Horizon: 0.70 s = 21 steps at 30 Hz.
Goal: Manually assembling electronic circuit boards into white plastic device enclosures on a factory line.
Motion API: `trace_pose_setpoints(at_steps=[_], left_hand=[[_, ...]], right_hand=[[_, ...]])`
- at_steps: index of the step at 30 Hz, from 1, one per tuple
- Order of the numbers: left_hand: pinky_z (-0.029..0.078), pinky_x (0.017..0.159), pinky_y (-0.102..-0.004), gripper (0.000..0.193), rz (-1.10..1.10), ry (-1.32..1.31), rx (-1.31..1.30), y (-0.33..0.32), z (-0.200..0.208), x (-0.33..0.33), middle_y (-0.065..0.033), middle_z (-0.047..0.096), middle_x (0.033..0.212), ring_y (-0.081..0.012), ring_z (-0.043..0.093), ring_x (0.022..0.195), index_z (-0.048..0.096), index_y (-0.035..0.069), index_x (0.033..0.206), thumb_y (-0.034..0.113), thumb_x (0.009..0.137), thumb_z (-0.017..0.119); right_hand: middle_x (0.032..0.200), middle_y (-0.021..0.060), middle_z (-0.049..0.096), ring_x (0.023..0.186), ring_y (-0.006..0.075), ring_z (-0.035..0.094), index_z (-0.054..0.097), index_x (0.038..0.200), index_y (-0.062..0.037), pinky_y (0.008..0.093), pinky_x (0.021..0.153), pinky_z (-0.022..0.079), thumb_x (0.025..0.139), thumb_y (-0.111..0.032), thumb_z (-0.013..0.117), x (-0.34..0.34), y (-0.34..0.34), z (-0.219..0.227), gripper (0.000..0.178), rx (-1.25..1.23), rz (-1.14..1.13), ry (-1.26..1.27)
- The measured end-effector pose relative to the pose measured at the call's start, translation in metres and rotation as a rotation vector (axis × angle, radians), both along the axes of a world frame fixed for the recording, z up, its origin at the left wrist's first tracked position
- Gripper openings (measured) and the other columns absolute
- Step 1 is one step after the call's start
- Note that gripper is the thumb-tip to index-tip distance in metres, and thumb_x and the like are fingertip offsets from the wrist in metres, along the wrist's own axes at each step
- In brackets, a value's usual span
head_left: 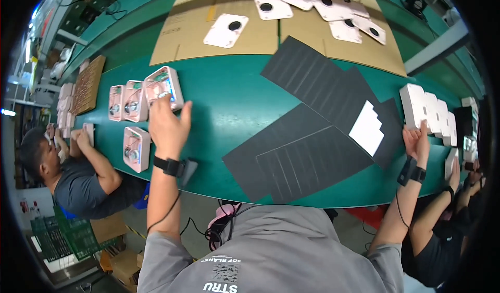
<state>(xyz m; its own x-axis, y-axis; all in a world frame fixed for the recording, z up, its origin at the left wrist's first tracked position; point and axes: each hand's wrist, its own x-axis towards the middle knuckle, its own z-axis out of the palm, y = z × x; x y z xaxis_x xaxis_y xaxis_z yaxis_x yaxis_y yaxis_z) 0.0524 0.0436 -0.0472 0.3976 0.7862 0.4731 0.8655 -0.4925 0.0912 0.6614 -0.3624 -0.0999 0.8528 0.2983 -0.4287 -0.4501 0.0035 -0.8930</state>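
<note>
My left hand (169, 124) reaches over the near end of an open pink housing (165, 75), with its thumb spread out to the right. Wires and a green circuit board show inside this housing; the fingertips are partly hidden. Two similar housings (135, 99) stand close on its left, and another housing (137, 150) lies nearer to me. Far to the right, my right hand (415, 141) is closed on the near end of a white box-shaped casing (412, 101), with fingers curled and one digit on top. More white casings (441, 117) line up beside it.
Black cardboard sheets (312, 152) overlap on the green table (219, 95), with a white stepped piece (367, 129) on them. Brown cardboard (198, 12) at the far side bears several pale plates (226, 30) with black discs. Co-workers sit at left (86, 178) and right (435, 236).
</note>
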Motion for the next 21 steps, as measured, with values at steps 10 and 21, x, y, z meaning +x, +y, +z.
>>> trace_pose_setpoints(at_steps=[10,21], left_hand=[[0.057,0.076,-0.0524,0.038,0.194,0.172,-0.111,0.054,-0.014,-0.02,-0.0207,0.074,0.093,-0.0422,0.073,0.087,0.067,0.003,0.105,0.034,0.09,0.083],[0.046,0.071,-0.0468,0.024,-0.313,-0.076,-0.142,-0.111,0.044,0.04,-0.0136,0.061,0.088,-0.0338,0.059,0.077,0.065,0.002,0.106,0.011,0.091,0.081]], right_hand=[[0.147,0.0241,0.059,0.129,0.0392,0.063,0.066,0.132,0.0049,0.0439,0.108,0.053,0.087,-0.014,0.083,-0.167,0.058,0.051,0.052,-0.87,0.68,-1.364],[0.131,0.0179,0.065,0.119,0.037,0.063,0.07,0.122,0.0013,0.0439,0.098,0.055,0.083,-0.01,0.084,-0.234,0.047,0.074,0.043,-0.986,0.743,-1.269]])
